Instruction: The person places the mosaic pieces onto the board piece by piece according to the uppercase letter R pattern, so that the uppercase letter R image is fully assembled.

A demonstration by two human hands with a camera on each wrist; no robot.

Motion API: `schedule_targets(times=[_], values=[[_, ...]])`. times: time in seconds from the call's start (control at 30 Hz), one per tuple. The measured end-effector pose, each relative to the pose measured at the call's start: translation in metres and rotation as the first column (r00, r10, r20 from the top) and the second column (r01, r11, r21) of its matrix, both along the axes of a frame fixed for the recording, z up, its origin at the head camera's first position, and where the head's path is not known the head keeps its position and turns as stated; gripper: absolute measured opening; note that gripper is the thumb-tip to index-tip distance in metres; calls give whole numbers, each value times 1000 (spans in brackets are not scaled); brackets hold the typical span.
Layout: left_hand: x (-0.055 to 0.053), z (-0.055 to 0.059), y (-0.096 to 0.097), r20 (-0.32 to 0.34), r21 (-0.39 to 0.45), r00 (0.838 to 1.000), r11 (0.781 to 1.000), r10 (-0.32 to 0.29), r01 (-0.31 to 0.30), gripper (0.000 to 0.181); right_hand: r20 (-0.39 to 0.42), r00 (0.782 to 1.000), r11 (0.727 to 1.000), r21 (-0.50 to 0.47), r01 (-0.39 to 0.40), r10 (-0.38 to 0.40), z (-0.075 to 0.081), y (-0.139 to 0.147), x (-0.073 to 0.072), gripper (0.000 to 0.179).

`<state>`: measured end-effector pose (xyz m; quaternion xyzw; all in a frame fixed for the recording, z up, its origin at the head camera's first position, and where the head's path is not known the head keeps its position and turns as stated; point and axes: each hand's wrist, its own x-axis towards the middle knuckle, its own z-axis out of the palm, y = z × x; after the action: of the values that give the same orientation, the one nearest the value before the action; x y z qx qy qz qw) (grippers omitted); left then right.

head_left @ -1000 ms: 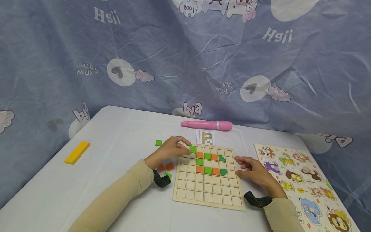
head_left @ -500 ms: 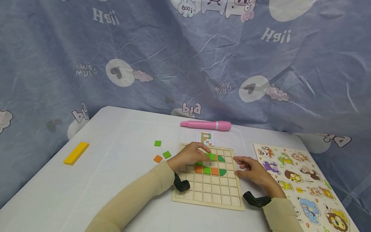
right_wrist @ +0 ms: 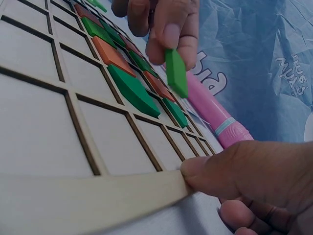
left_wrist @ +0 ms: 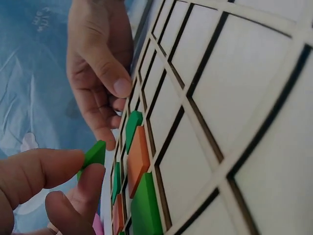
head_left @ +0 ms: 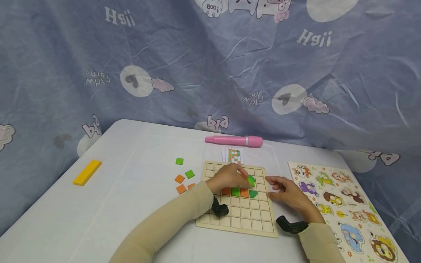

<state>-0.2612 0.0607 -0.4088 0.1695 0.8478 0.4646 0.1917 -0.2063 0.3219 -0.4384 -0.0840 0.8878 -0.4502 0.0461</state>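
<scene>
My left hand (head_left: 228,177) pinches a light green square tile (left_wrist: 94,155) between thumb and fingers, holding it above the wooden grid board (head_left: 235,223). In the head view the tile overlaps the dark green quarter-round tile (head_left: 252,177) that ends the upper row; the hand hides most of that row. Below it lies a row of an orange tile (head_left: 226,191), a green tile (head_left: 235,191), another orange tile (head_left: 244,193) and a dark green quarter-round tile (right_wrist: 132,90). My right hand (head_left: 287,191) rests at the board's right edge, thumb (right_wrist: 200,169) touching the rim, fingers loosely bent.
Left of the board lie several loose tiles, among them a green tile (head_left: 179,161) and an orange tile (head_left: 181,189). A pattern card (head_left: 232,155) and a pink pen (head_left: 230,140) lie behind it. An animal puzzle board (head_left: 342,202) lies right, a yellow block (head_left: 87,172) far left.
My left hand has carried the green tile rightward across the board, from its left side to the right end of the upper row. My right hand has stayed at the board's edge.
</scene>
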Motion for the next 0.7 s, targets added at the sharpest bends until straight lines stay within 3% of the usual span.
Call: schedule_targets(times=[0.23,0.43,0.7], values=[[-1,-3,9,-67,-158,998,987,-1,-9,18,8,1000,1000,4,-6,6,2,0,0,58],[-3,-2,16,-133,-269,990,963,-36,-1,18,0,1000,1000,0,-6,6,2,-1,0,57],[-1,-1,22,-164,-316,985,949,-59,4,19,1,1000,1000,-17,-3,3,1,0,0,58]])
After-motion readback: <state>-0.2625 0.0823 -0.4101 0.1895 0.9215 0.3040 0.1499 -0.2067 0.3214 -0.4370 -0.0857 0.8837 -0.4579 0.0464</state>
